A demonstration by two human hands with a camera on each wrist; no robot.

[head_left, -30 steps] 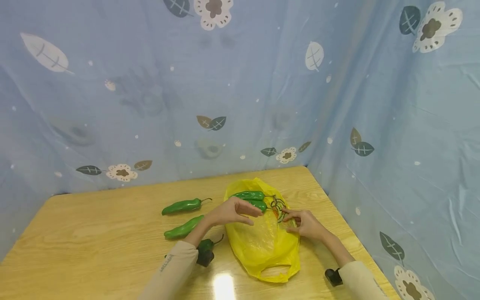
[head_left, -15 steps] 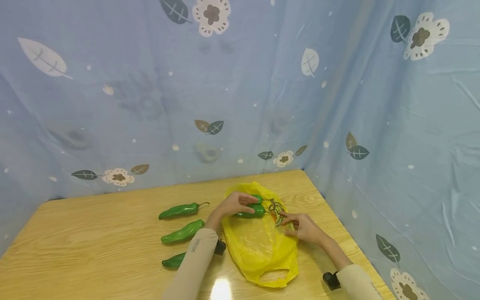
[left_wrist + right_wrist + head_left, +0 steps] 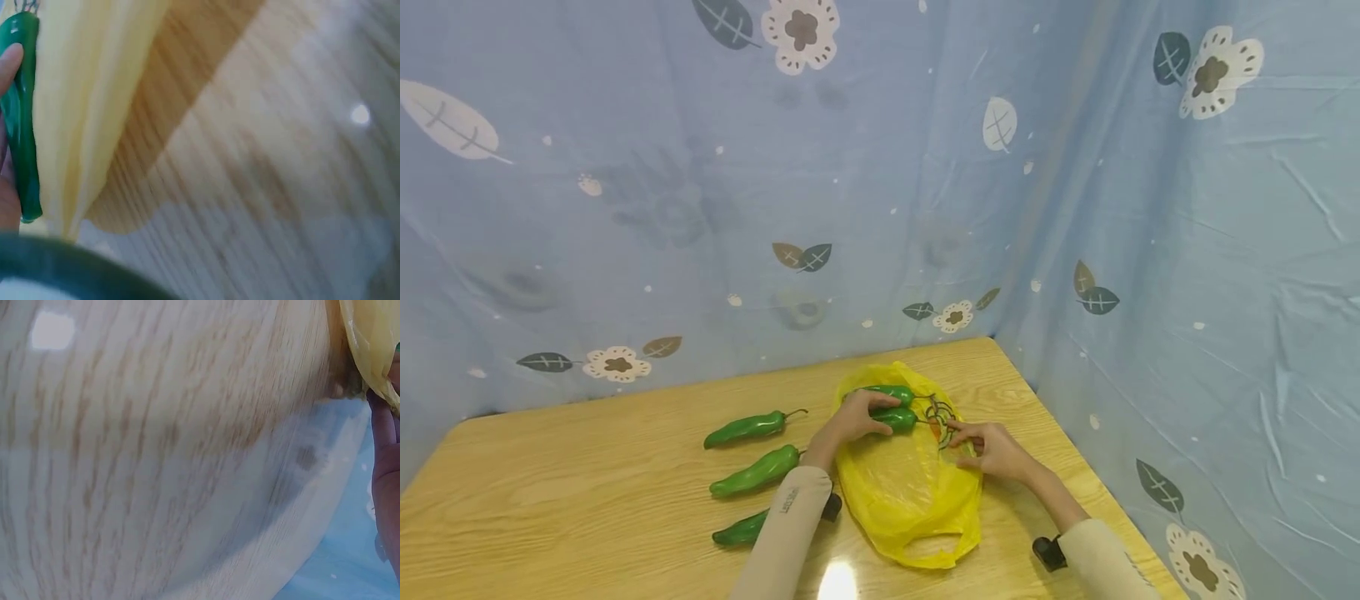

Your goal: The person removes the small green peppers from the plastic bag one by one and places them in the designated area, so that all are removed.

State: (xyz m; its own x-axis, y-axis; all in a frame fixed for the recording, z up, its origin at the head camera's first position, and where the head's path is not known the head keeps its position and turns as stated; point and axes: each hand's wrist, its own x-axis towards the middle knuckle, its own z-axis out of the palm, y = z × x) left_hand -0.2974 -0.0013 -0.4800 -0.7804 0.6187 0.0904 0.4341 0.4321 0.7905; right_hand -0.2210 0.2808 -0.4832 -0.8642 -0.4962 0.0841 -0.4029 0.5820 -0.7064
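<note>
A yellow plastic bag (image 3: pixel 895 492) lies on the table with two long green peppers on it or just inside its mouth. My left hand (image 3: pixel 853 418) holds the nearer green pepper (image 3: pixel 901 419), thumb along its side in the left wrist view, where that pepper (image 3: pixel 25 125) stands out against the yellow plastic. Just beyond it lies the farther green pepper (image 3: pixel 891 392), partly behind the fingers. At the bag's right edge, my right hand (image 3: pixel 996 452) pinches the plastic. The right wrist view shows those fingers against the bag (image 3: pixel 372 344).
Left of the bag, three more green peppers lie in a rough column: a far one (image 3: pixel 747 428), a middle one (image 3: pixel 757 473) and a near one (image 3: pixel 741 531), partly covered by my left sleeve. A patterned blue curtain (image 3: pixel 722 208) hangs behind the wooden table (image 3: pixel 587 492).
My left hand has come down from over the bag onto the nearer pepper in it and now holds it. The right hand stays at the bag's edge. The head view has shifted slightly.
</note>
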